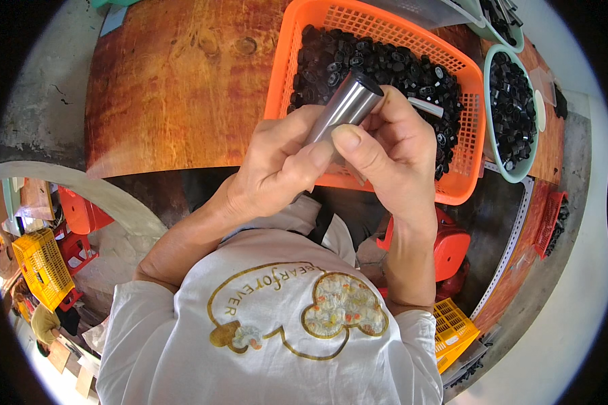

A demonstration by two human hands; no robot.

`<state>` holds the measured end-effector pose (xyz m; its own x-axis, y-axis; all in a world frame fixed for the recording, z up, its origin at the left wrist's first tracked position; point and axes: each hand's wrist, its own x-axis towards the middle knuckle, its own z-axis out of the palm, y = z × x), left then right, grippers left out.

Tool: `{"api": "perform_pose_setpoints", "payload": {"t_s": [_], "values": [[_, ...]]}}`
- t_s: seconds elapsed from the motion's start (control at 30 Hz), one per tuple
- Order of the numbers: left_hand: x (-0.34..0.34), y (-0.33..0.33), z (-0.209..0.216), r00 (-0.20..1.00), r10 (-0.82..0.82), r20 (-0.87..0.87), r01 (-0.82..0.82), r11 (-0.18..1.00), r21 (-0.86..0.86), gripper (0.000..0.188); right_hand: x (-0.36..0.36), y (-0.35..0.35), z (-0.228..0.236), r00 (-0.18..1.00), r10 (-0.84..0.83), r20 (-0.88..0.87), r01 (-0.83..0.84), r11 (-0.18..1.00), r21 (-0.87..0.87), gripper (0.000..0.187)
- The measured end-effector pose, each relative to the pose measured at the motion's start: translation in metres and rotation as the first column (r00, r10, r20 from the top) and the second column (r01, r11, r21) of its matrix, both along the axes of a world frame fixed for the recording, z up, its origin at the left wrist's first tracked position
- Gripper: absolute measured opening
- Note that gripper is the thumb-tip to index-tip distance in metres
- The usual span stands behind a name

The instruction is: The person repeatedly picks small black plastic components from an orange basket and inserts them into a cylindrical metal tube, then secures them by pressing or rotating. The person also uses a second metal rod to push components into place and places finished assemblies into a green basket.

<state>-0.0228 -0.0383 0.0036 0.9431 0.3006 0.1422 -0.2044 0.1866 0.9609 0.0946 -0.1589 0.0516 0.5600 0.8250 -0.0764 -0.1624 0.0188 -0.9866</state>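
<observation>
Two hands grip one metal tube (344,108) over the orange basket (476,88) of black caps (385,61): left hand (277,165) wraps its lower end (hidden), right hand (392,145) pinches near the top.

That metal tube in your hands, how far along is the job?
Done: cannot tell; the green bowl holds black parts, sorted or not is unclear. In hand: both the left hand and right hand grip a metal tube. Left: the orange basket is heaped with black caps.
</observation>
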Motion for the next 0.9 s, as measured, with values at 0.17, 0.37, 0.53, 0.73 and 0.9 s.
{"api": "perform_pose_setpoints", "payload": {"t_s": [0.17,0.37,0.53,0.73,0.9], "values": [[0.000,-0.003,0.005,0.997,0.039,-0.072,-0.038,0.999,0.017,0.029,0.001,0.002,-0.011,0.965,-0.020,0.262,0.020,1.000,0.001,0.023],[0.003,-0.005,0.008,0.988,0.037,-0.148,-0.041,0.999,-0.027,0.028,-0.007,0.005,-0.022,0.926,-0.128,0.356,0.106,0.991,0.080,0.023],[0.006,-0.011,0.003,0.987,0.126,-0.103,-0.131,0.990,-0.049,0.042,-0.021,0.010,-0.026,0.810,-0.259,0.526,0.243,0.965,0.100,0.029],[0.007,-0.011,-0.002,0.984,0.176,-0.022,-0.175,0.984,0.031,0.031,-0.031,0.013,-0.027,0.954,-0.202,0.222,0.190,0.979,0.072,0.038],[0.005,-0.003,0.002,0.997,0.082,-0.017,-0.075,0.967,0.245,0.036,-0.037,0.016,-0.025,0.972,-0.228,0.064,0.223,0.972,0.073,0.044]]}}
